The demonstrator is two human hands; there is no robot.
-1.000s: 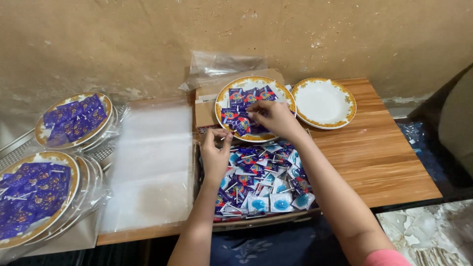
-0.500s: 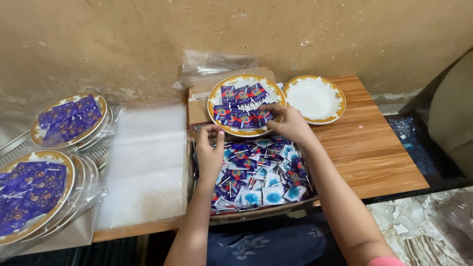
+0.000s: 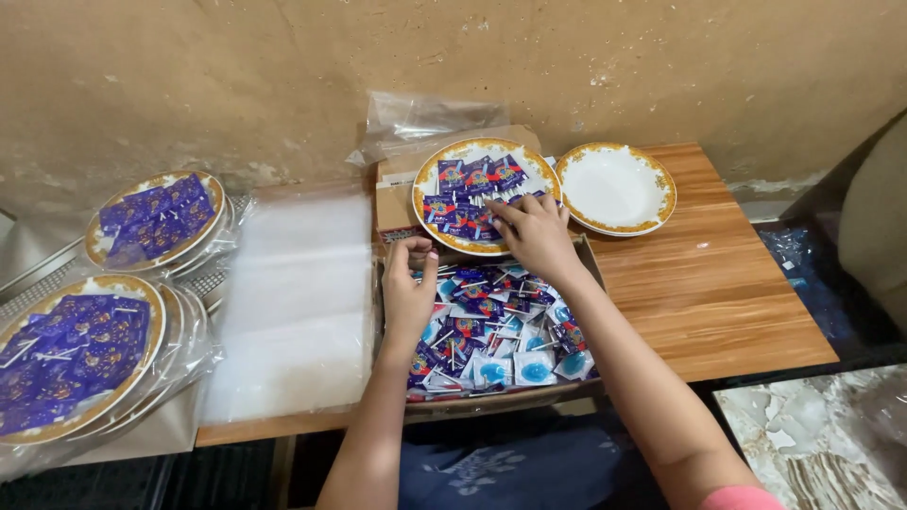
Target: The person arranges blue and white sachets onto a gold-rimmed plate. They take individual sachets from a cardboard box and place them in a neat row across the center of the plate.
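Note:
A gold-rimmed plate point(image 3: 444, 179) rests on a cardboard box at the back and is partly covered with blue-wrapped lollipops point(image 3: 470, 178). My right hand point(image 3: 537, 236) lies on this plate's near edge, its fingertips pinching a lollipop among the others. My left hand point(image 3: 408, 295) hovers over a shallow cardboard tray point(image 3: 491, 401) heaped with blue and light-blue lollipops point(image 3: 491, 326). Its fingers are curled around a few of them, just below the plate's rim.
An empty gold-rimmed plate point(image 3: 616, 186) sits right of the filled one on the wooden table point(image 3: 727, 293). A stack of clear plastic sheets point(image 3: 293, 302) lies to the left. Further left are two wrapped plates of lollipops point(image 3: 156, 219) point(image 3: 71, 354). A crumpled plastic bag point(image 3: 425, 115) leans on the wall.
My right hand has stayed on the plate, shifting slightly over the lollipops. My left hand has risen from the tray toward the plate's rim. The view has drifted a little.

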